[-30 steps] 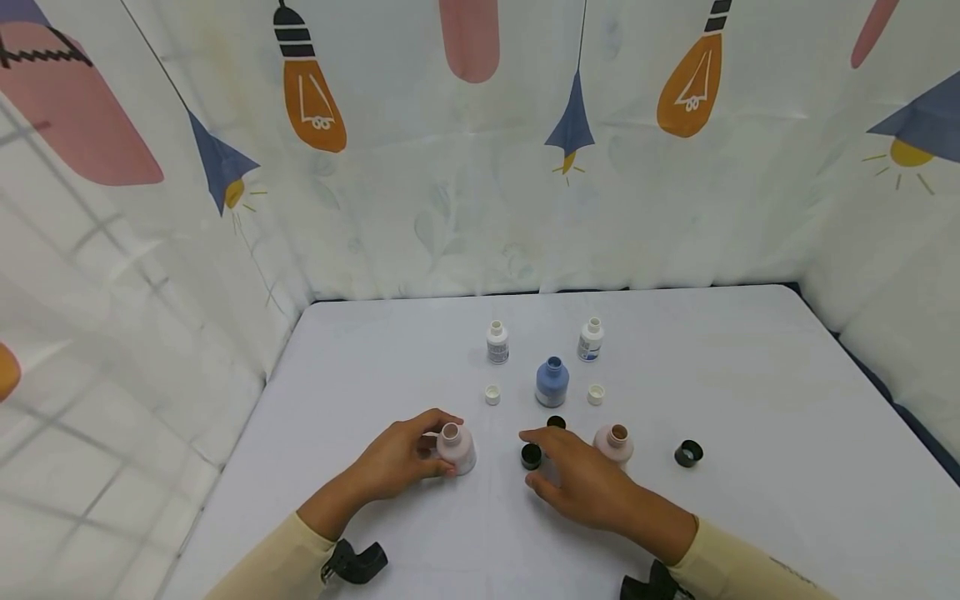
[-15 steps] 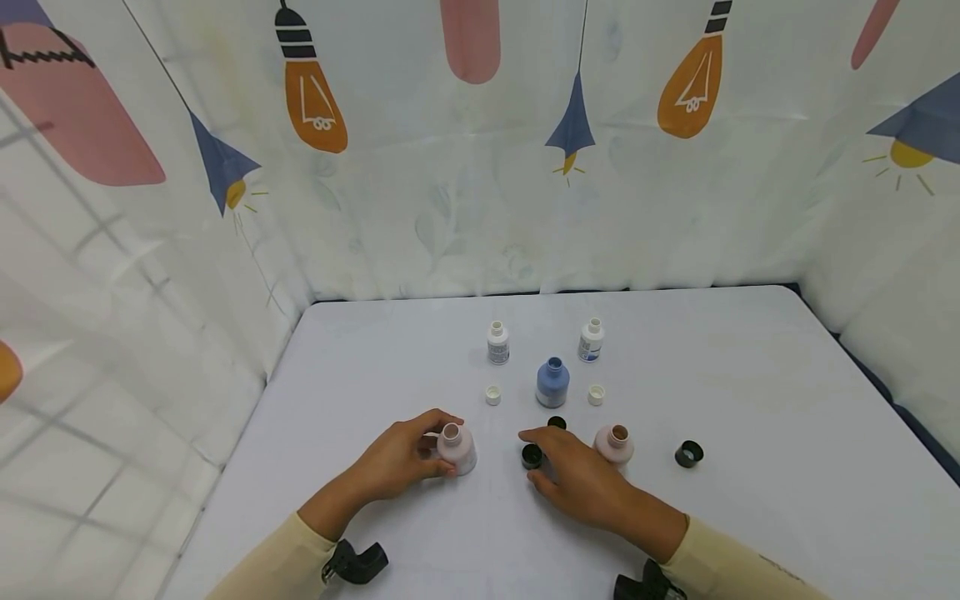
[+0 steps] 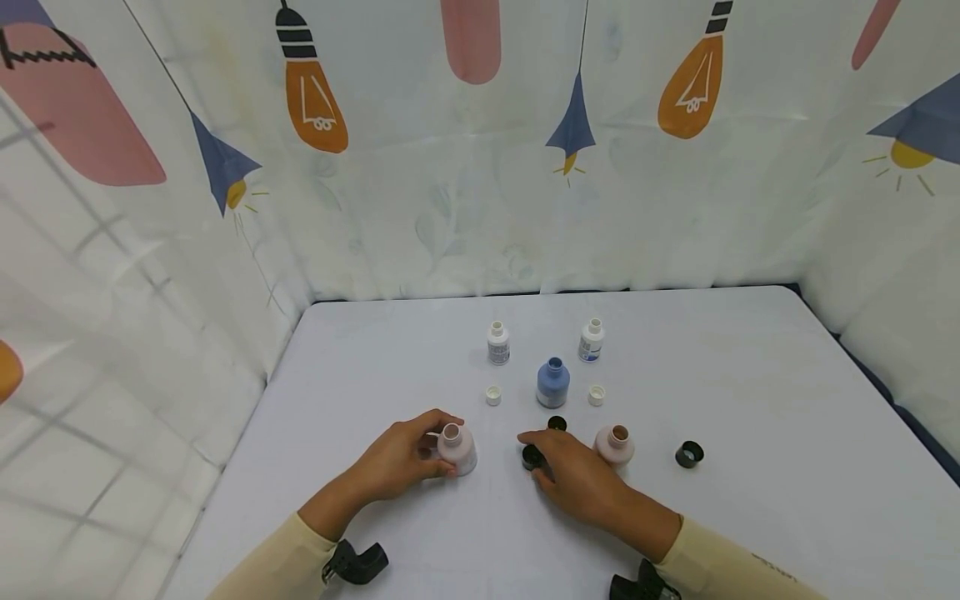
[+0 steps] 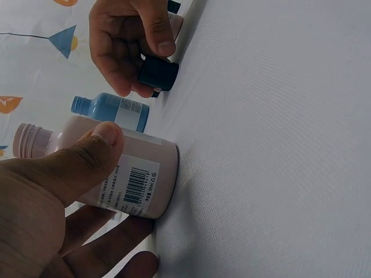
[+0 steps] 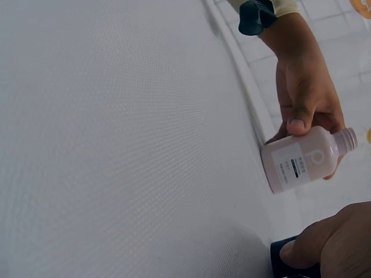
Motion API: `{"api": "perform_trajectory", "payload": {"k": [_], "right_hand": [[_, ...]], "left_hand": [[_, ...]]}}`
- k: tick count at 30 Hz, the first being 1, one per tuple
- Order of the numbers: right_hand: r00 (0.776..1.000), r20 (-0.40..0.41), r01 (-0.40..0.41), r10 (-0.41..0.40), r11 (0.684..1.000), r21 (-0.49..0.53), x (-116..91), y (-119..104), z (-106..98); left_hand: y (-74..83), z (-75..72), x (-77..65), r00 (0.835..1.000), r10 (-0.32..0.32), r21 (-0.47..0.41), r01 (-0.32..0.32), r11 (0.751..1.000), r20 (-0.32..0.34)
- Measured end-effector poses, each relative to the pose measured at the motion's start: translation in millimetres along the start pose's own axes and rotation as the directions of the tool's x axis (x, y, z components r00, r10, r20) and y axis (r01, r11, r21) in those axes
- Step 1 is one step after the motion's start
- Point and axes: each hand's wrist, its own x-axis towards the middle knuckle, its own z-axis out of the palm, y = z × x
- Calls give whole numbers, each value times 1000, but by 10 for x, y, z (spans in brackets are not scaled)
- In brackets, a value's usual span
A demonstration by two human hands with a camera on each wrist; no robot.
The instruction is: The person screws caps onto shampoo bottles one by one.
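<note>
My left hand (image 3: pixel 405 457) grips an uncapped pale pink bottle (image 4: pixel 130 168) that stands upright on the white table. Its thumb presses the near side, beside a barcode label. To the right, my right hand (image 3: pixel 581 477) has its thumb and fingers on a black cap (image 4: pixel 158 73), which sits on the table. The right wrist view shows that thumb lying against the cap (image 5: pixel 284 266). Close behind the right hand stand a second open pink bottle (image 3: pixel 614 446) and another black cap (image 3: pixel 557 423), partly hidden by the hand in the head view.
Farther back are an open blue bottle (image 3: pixel 552 383) and two open white bottles, one on the left (image 3: pixel 498 343) and one on the right (image 3: pixel 591 340). Two small white caps (image 3: pixel 492 395) lie in front of them. A third black cap (image 3: pixel 689 454) lies at right.
My right thumb has moved in toward the index finger, closing on the black cap, and the right forearm has shifted slightly left. The left hand and its pink bottle have stayed put.
</note>
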Motion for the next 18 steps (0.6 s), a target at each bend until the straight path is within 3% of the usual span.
{"api": "perform_trajectory", "payload": {"k": [8, 18], "right_hand": [[1000, 2, -10, 10, 1000, -3, 17, -15, 2], [999, -27, 36, -37, 999, -23, 13, -33, -34]], "left_hand": [[12, 1, -8, 1000, -11, 37, 12, 999, -14], [12, 22, -14, 999, -20, 53, 23, 998, -42]]}}
